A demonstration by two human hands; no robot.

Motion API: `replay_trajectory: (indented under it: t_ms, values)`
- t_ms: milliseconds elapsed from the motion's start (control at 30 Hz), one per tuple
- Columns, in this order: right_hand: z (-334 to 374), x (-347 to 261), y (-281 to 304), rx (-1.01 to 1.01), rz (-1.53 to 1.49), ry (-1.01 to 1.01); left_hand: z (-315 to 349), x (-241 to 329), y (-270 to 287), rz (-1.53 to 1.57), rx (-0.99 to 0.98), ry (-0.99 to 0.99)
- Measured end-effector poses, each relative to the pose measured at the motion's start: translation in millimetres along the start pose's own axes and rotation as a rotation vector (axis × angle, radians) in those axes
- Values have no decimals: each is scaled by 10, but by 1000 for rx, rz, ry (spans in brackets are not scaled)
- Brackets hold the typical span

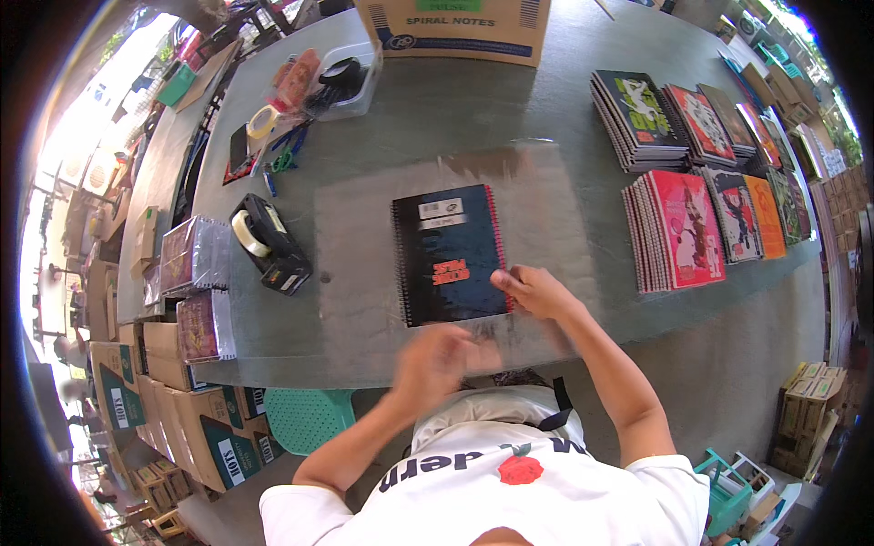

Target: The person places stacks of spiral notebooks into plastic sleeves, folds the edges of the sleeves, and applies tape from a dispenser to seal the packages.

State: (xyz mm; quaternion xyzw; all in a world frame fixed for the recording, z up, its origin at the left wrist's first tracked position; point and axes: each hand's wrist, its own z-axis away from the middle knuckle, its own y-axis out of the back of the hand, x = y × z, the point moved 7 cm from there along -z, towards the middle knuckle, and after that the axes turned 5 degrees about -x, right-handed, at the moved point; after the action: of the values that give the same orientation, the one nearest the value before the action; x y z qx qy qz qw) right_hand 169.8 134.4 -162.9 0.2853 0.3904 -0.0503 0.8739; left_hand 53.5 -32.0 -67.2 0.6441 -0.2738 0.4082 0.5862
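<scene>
A dark spiral notebook (451, 241) with a red-edged right side lies on a clear plastic sheet (355, 264) in the middle of the table. My right hand (537, 291) grips its lower right edge, thumb on the cover and fingers curled at the side. Just below the notebook's near edge is my left hand (437, 362), smeared by motion, so its fingers cannot be read. To the left of the sheet stands a black tape dispenser (269, 244) with a roll of tape.
Stacks of spiral notebooks, including a pink one (687, 227), stand at the right. Plastic-wrapped notebooks (194, 257) sit at the left edge. A cardboard box (455, 36) and a clear tub (364, 91) are at the back. A green stool (309, 419) stands beside the near-left corner.
</scene>
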Motion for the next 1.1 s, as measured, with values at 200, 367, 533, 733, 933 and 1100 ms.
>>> replay_trajectory:
  t_ms: [200,367,533,733,933,1100]
  values:
    - [684,241,795,340,-328,172,-490,150,-1497,-239,-61,-394]
    - [1176,929,950,388,-427,30,-575,88,-1644,-371,-30,-407]
    - [1192,1142,374,-5,-965,-217,-540,42,-1535,-228,13,-391]
    - [4,707,407,54,-1104,-10,-328,139,-1404,-278,-39,-440]
    - [-102,631,765,151,-874,-10,340,-613,-499,-540,215,-30]
    - [-46,765,773,61,-766,-51,300,-605,-503,-591,159,9]
